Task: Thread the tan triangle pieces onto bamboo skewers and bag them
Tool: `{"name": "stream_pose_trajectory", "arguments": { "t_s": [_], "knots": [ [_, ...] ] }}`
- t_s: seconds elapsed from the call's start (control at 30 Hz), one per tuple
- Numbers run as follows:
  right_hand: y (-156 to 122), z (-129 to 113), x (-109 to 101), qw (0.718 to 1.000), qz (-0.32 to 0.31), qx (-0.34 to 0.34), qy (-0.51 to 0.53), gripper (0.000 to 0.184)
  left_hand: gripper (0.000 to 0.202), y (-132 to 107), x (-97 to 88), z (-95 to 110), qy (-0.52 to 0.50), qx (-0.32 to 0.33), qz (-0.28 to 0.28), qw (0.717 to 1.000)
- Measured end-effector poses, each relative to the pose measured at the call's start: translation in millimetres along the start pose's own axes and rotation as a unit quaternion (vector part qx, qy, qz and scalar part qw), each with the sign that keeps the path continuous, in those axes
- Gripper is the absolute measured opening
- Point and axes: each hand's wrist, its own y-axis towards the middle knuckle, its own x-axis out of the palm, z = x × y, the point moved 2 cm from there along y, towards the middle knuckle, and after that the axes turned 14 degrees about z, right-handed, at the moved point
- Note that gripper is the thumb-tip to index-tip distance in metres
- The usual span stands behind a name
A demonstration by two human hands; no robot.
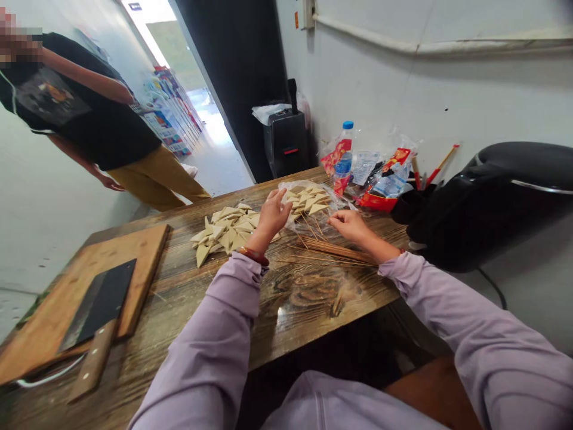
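My left hand [273, 216] reaches over the wooden table [295, 298], fingers curled, between a loose pile of pale triangular tofu pieces [226, 232] and a clear plastic bag [333, 200] that holds more triangular pieces [308, 200]. Whether it holds a piece is hidden. My right hand [351, 226] is closed in a pinch just right of it, above a bundle of thin bamboo skewers [338, 249] lying on the table. It seems to hold a skewer end, though I cannot make that out clearly.
A wooden cutting board [71, 292] with a cleaver [96, 319] lies at the table's left. A water bottle [344, 158] and snack packets [385, 179] stand by the wall. A black bag [487, 203] sits at the right. Another person [89, 113] stands at the far left.
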Motion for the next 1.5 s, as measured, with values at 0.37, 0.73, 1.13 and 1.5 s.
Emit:
{"name": "stream_pose_trajectory", "arguments": {
  "t_s": [0.37, 0.73, 1.13, 1.5],
  "knots": [
    [56, -18, 50, 0.988, -0.007, -0.015, -0.154, 0.027, 0.046, -3, -15.0, 14, -0.077, 0.017, 0.042, 0.996],
    [52, -17, 48, 0.971, -0.053, -0.051, -0.226, 0.03, 0.041, -28, -16.3, 6, -0.122, 0.001, -0.003, 0.992],
    [-13, -27, -21, 0.974, -0.015, -0.196, -0.114, 0.028, 0.034, -100, -63.9, -28, -0.16, -0.147, 0.091, 0.972],
    [-106, -21, -30, 0.941, -0.047, -0.269, -0.203, 0.028, 0.03, -158, -64.5, -43, -0.168, -0.209, 0.114, 0.957]
  ]
}}
